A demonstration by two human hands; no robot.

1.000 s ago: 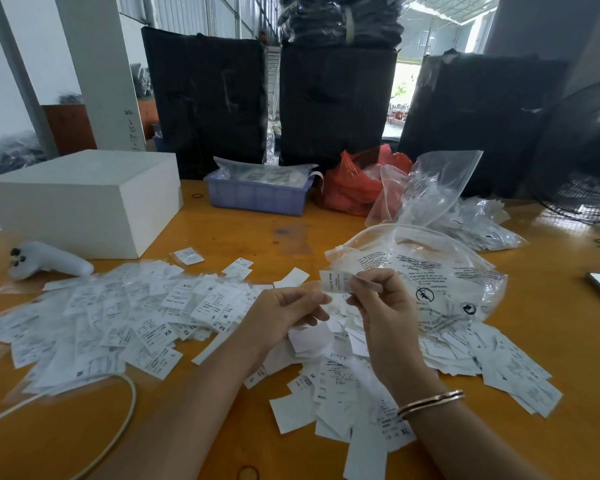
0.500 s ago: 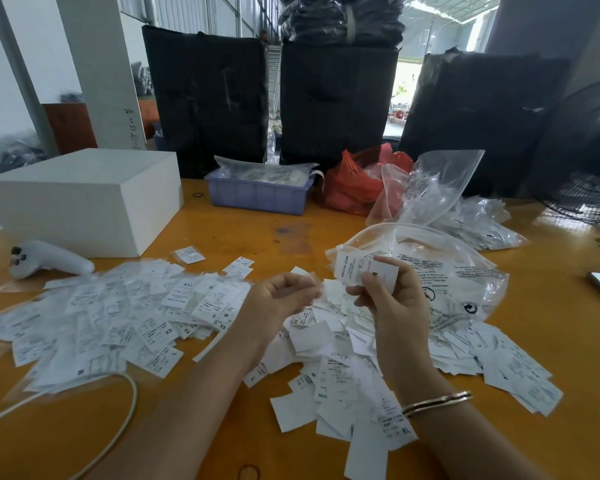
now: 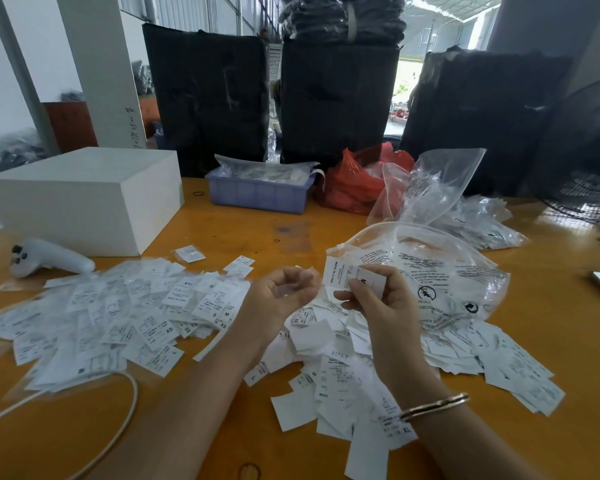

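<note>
I can't tell through the motion blur whether my left hand, palm up with fingers curled, holds anything; my right hand pinches a label upright over the near label pile, mid-table.

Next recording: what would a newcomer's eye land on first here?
White garment labels litter the orange table, in one spread at the left and a heap under the hands. At centre the right hand pinches a small stack of labels in front of a printed clear bag, with the left hand curled beside it. A red bag stands out at the back.
</note>
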